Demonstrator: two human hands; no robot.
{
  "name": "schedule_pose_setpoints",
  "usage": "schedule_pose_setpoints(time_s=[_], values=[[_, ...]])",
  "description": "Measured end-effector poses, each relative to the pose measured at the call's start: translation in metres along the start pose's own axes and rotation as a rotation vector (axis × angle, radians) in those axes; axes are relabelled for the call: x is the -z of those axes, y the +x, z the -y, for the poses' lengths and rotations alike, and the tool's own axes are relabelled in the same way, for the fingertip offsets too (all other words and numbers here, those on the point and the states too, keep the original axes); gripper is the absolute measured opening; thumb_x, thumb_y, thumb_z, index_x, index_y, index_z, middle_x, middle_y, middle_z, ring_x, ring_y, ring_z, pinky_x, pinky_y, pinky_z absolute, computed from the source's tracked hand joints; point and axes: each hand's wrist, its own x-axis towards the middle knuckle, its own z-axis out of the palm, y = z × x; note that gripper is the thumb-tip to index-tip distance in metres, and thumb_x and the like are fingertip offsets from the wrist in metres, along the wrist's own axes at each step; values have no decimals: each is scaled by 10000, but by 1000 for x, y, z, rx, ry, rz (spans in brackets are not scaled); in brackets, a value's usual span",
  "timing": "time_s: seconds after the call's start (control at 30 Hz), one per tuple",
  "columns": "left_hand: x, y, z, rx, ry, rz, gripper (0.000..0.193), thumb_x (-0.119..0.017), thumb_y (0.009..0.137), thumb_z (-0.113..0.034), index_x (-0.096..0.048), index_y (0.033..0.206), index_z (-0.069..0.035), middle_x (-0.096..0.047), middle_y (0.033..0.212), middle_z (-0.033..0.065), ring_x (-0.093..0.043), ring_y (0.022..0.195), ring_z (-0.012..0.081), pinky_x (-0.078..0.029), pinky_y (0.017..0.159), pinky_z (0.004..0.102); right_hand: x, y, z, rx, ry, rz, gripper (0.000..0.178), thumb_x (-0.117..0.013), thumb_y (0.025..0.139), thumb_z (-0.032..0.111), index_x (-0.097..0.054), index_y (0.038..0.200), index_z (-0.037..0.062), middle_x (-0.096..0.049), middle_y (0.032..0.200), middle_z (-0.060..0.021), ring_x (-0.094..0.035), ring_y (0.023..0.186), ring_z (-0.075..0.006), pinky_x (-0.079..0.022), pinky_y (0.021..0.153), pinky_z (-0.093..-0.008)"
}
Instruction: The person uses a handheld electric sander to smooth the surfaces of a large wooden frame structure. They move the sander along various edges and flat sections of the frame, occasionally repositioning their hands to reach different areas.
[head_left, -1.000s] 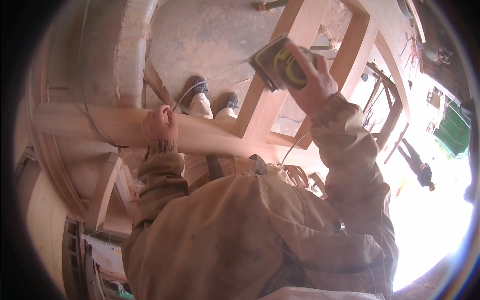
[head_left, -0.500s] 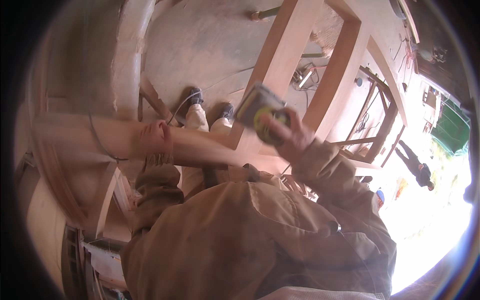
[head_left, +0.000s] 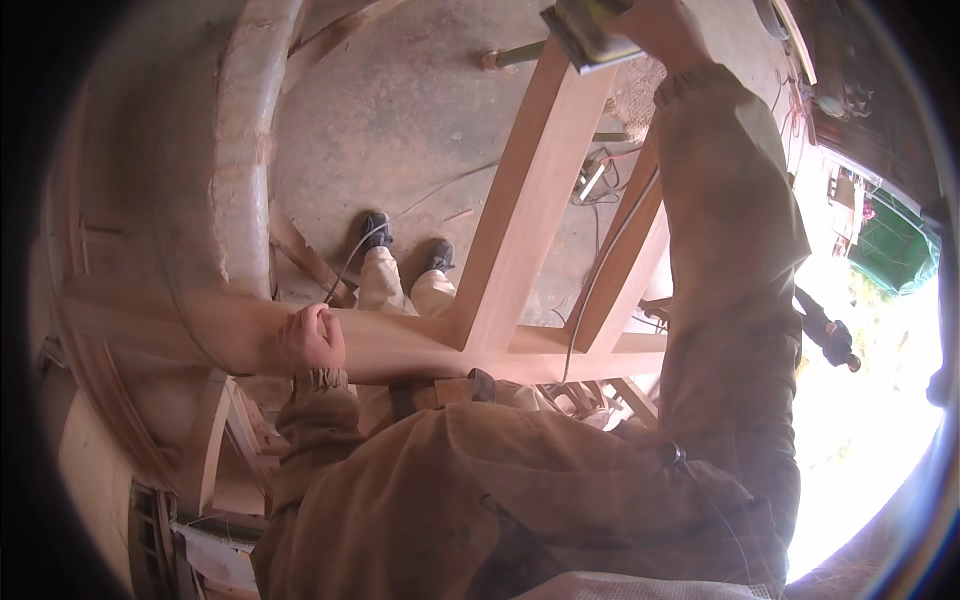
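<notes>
My right hand (head_left: 664, 30) is closed around a green and black power sander (head_left: 582, 38) at the top of the view. The sander's flat pad lies at the far end of a slanting wooden bar (head_left: 530, 190). A grey cord (head_left: 612, 240) hangs down along my right sleeve. My left hand (head_left: 312, 338) is curled like a fist against the long wooden rail (head_left: 400, 345) in front of my body. Whatever is inside its fingers is hidden. Both bars of the frame join this rail.
A second slanting bar (head_left: 625, 240) runs beside the first. My shoes (head_left: 376, 230) stand on the concrete floor beyond the rail, with a thin cable (head_left: 440, 188) across it. Curved wooden parts (head_left: 125, 390) stand at left. A person (head_left: 830, 335) is at far right near a green tarp (head_left: 895, 240).
My right hand has carried the sander away from me along the bar, from near the rail to its far end. My left hand stays at the rail, its fingers now more curled.
</notes>
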Motion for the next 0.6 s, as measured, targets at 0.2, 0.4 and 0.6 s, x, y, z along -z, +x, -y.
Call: schedule_pose_setpoints(time_s=[0.2,0.4,0.6], values=[[1,1,0,11,-12,51,88,-593,765,-140,-629,844,-130,-654,799,45,-598,731,271,-441,682,402,-16,-75,71,-60,-145,460,605,-659,783,357,-414,1337,377,-513,1061,-145,-623,910,-356,-521,798,-420],[8,3,-5,22,23,62,96,-583,757,-133,-632,840,-137,-654,786,40,-600,725,258,-445,680,389,-28,-58,60,68,-148,470,622,-626,798,220,-405,1351,399,-490,1111,-104,-614,941,-312,-527,812,-396],[3,14,-7,-29,16,64,121,-582,741,-138,-640,846,-152,-650,777,33,-599,711,253,-444,643,372,15,82,-4,-27,-377,310,350,-598,721,193,-562,1069,200,-662,845,-101,-649,781,-311,-514,646,-412]])
